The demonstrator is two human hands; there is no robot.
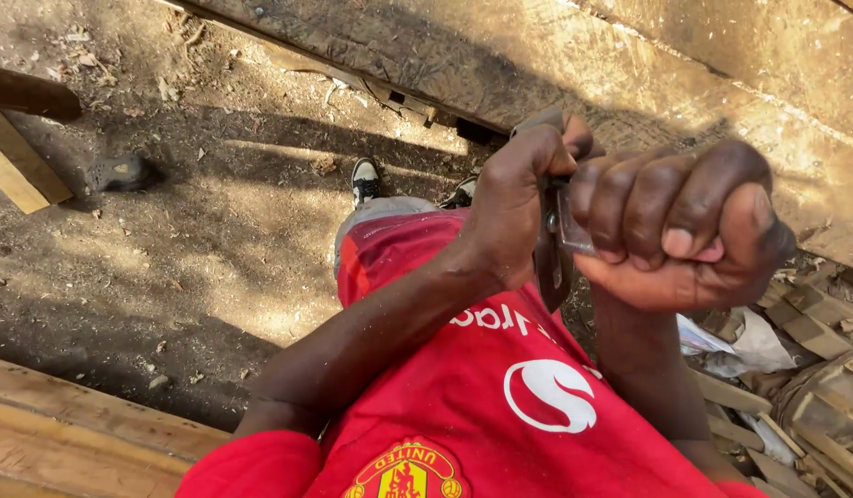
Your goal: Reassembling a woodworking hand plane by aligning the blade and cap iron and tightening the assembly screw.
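Left hand (514,207) and right hand (680,231), each grip clenched on possibly a metal tool (554,249), below timber edge (574,83)

left hand (514,207) fist closed, arm bent | right hand (675,226) fist clenched, knuckles up | hands touching

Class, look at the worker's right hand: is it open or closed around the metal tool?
Closed. The right hand is a tight fist, fingers curled around the metal tool; the left hand grips it too.
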